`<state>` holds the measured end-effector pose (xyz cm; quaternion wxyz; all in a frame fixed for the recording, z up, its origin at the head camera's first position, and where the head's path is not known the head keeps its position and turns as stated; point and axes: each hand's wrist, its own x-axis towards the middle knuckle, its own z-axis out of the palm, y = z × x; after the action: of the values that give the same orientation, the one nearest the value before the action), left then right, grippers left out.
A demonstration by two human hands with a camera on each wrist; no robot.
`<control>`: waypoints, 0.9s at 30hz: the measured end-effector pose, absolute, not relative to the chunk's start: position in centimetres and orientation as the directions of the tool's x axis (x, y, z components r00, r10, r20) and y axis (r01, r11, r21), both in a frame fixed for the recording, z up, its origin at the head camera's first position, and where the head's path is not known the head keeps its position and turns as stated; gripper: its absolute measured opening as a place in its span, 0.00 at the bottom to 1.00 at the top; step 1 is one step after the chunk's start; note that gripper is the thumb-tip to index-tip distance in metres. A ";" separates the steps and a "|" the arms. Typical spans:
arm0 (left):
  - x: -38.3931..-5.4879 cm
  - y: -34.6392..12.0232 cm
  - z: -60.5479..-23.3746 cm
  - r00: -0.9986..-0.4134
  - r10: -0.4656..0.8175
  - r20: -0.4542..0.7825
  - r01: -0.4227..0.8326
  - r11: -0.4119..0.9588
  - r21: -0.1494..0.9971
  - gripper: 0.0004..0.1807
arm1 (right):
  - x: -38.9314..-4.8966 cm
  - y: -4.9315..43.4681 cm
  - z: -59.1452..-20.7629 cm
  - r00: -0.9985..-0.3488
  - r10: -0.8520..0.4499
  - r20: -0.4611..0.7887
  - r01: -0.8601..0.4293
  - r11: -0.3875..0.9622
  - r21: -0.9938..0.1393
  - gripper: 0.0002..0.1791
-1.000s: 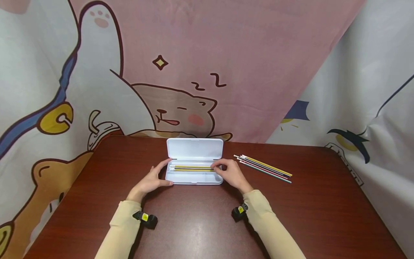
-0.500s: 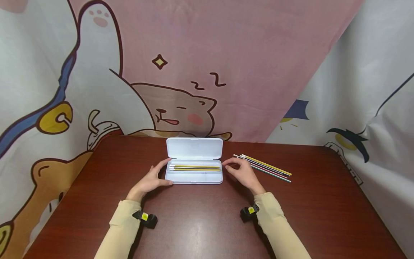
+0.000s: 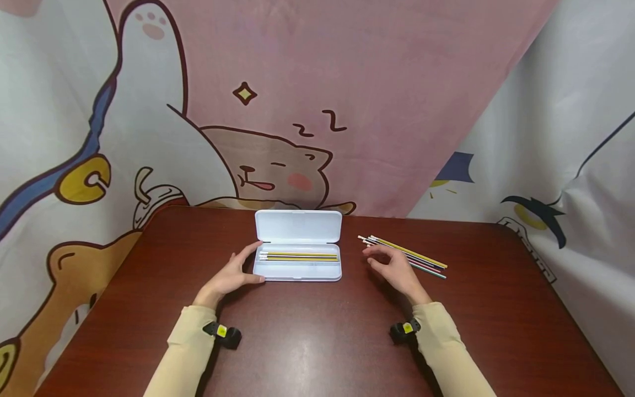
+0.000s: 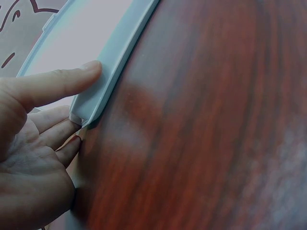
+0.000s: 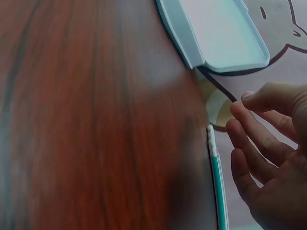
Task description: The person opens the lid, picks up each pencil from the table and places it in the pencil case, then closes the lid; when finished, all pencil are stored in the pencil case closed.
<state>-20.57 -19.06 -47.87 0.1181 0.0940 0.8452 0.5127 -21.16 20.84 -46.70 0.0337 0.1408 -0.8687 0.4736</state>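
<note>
A white pencil case [image 3: 297, 271] lies with its lid raised at the table's far side. Several yellow-and-black striped pencils [image 3: 300, 256] lie side by side in its rear compartment. My left hand [image 3: 229, 278] holds the case's left end, thumb on the front corner and index finger at the rear corner; in the left wrist view the thumb [image 4: 72, 86] lies on the case's edge. My right hand [image 3: 394, 270] hovers by a loose bundle of pencils [image 3: 421, 257], fingers loosely bent and holding nothing. It partly hides the bundle. A green pencil [image 5: 218, 187] shows below that hand in the right wrist view.
Everything stands on a dark reddish-brown wooden table [image 3: 307, 342]. Right behind its far edge hangs a cloth backdrop [image 3: 387, 110] with cartoon animals.
My right hand has left the pencil case, letting go of the pencil there, and moved right to the loose bundle. The left hand has stayed in place on the case.
</note>
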 end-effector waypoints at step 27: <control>-20.6 -19.1 -47.9 -0.954 0.290 -0.076 0.070 0.462 0.884 0.48 | -19.3 28.1 -47.0 -0.982 -0.074 0.175 -0.182 0.638 -0.748 0.15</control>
<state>-20.63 -19.11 -47.90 0.1084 0.1060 0.8482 0.5075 -19.31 28.10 -46.95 0.0642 0.0708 -0.9028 0.4192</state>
